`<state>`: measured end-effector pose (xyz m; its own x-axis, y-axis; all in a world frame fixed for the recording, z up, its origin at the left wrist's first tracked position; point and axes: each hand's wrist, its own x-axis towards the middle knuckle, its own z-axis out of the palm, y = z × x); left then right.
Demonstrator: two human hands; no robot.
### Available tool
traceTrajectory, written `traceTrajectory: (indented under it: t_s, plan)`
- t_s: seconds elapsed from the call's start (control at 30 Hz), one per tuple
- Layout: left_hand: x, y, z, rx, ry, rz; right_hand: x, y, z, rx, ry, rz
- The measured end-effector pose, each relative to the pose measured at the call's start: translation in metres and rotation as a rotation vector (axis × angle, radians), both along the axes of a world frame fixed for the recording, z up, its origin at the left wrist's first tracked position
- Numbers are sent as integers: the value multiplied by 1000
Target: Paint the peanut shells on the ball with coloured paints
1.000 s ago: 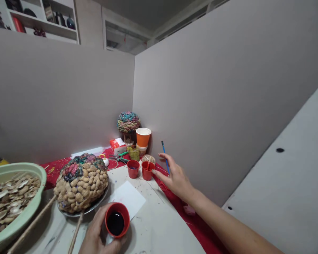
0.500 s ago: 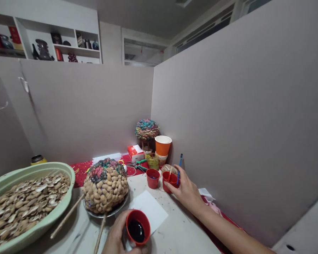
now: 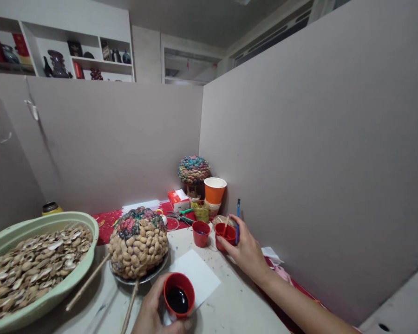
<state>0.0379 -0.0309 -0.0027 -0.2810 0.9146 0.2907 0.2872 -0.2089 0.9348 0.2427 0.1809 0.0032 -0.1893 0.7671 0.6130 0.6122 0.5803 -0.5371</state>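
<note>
At the near edge of the desk [image 3: 244,311], the left hand [image 3: 151,308] has its fingers and thumb curved partway closed around a dark-filled red cup [image 3: 179,313], its open mouth tipped towards us. And over by the right edge, here's the right hand [image 3: 249,255], thumb and forefinger well parted at the rim of a red cup with a stick [image 3: 226,249]. A blue brush [image 3: 238,208] rises right alongside those fingers; whether they grip it, or touch that cup, I can't tell.

Just left of that cup stands another red cup [image 3: 201,240], and behind the pair, towards the far right corner, we've got a jar of yellow-green stuff [image 3: 201,213] and an orange cup [image 3: 215,192]. A colourful dome [image 3: 194,170] sits in the corner behind them, a red-and-white box [image 3: 179,201] in front of it, green-handled pliers [image 3: 186,219] close by.

Now left of centre: the peanut-covered dome [image 3: 139,248], dark, pink and green on top, resting on a metal dish [image 3: 149,279]. White paper [image 3: 200,273] lies flat to its right, and over at the left edge, a pale green basin [image 3: 92,229] full of shells.
</note>
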Motion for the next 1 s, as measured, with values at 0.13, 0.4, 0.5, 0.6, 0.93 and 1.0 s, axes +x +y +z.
traceTrajectory:
  t_s: [0.13,0.4,0.5,0.6,0.93,1.0]
  plan:
    - [4,1,7,-42,-60,-5,10,-6,10,41,29,7]
    - [19,3,10,-142,-222,-94,26,-23,39,104,125,44]
    - [34,8,19,-175,-263,-114,27,-30,51,113,173,72]
    - [51,20,28,-157,-306,-99,27,-36,59,94,230,93]
    - [88,86,25,-101,-161,17,34,-40,63,87,286,103]
    - [92,98,22,-85,-154,32,37,-38,62,91,301,98]
